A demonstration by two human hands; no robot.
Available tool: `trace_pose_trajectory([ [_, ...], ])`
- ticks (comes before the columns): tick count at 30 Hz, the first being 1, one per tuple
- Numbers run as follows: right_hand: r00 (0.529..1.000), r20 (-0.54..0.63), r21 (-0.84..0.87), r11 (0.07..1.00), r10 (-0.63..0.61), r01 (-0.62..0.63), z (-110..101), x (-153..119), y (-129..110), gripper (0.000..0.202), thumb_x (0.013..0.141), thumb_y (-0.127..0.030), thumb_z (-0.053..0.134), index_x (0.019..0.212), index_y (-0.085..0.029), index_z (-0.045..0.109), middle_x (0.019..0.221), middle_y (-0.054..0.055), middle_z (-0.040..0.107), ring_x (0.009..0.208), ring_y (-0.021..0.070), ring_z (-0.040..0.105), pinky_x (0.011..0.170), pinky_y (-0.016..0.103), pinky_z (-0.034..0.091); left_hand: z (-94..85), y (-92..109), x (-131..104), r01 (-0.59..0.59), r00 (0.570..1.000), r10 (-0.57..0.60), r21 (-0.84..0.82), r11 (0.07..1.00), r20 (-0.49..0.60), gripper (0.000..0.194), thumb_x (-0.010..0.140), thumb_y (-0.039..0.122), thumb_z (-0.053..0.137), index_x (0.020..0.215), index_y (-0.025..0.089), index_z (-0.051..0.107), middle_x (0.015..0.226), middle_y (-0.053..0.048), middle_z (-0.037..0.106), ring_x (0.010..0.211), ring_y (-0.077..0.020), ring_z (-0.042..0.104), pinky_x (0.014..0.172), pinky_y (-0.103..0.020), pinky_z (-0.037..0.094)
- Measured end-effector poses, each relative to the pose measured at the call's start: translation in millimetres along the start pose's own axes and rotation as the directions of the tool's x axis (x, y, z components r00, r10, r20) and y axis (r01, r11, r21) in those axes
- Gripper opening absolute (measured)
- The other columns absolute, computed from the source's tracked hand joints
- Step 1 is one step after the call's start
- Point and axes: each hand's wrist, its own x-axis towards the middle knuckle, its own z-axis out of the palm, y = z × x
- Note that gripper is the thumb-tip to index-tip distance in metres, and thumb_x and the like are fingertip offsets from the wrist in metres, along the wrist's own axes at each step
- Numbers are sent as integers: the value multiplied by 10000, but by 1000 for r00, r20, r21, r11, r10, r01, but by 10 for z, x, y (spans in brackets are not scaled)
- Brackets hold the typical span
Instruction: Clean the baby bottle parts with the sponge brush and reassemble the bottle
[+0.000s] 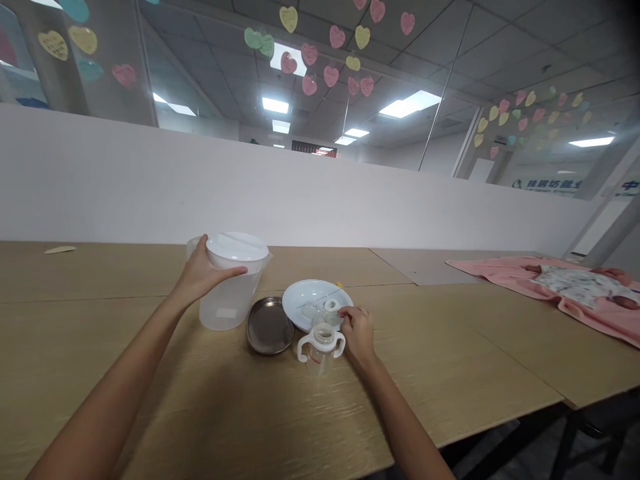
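Observation:
My left hand (207, 270) grips a translucent plastic pitcher (225, 307) with a white lid (237, 247), its thumb across the front just under the lid. The pitcher stands upright on the table. My right hand (359, 330) is closed, its fingertips pinching at the edge of a clear baby bottle top with a white ring (331, 305), over a white plate (305, 290). In front of the plate stands a clear baby bottle (319, 363), uncapped, with two white handles. Between pitcher and plate lies an oval metal dish (270, 327).
A pink blanket (480, 268) with a baby-like figure in patterned clothing (570, 283) lies on the right. The wooden table (200, 413) runs up to a white wall (310, 200). A pale flat piece (61, 250) lies at the far left. The table's edge drops off at lower right.

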Motion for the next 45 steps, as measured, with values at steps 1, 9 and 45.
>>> trace_pose_trajectory([
  [1, 1000, 3, 3, 1000, -1, 1, 1, -1, 3, 301, 703, -75, 403, 780, -158, 682, 772, 59, 676, 785, 189, 552, 766, 299, 368, 18, 36, -20, -12, 1000, 12, 40, 999, 1, 1190, 483, 557, 798, 1432, 123, 226, 1439, -224, 341, 1308, -394, 350, 1062, -505, 323],
  [9, 1000, 7, 9, 1000, -2, 2, 1, 0, 6, 303, 700, -71, 401, 766, -165, 681, 775, 56, 675, 782, 189, 553, 764, 299, 373, 153, 262, -177, -338, 941, 321, 249, 908, 106, 1133, 480, 521, 790, 1414, 186, 244, 1415, -176, 382, 1310, -385, 336, 1057, -518, 299],
  [45, 1000, 9, -18, 1000, -4, 4, -35, 8, -42, 299, 700, -69, 407, 756, -169, 684, 767, 54, 680, 784, 189, 539, 774, 305, 345, 210, 298, -195, -490, 872, 475, 240, 838, 121, 1127, 478, 555, 789, 1411, 222, 251, 1412, -159, 392, 1295, -389, 354, 1041, -517, 324],
])
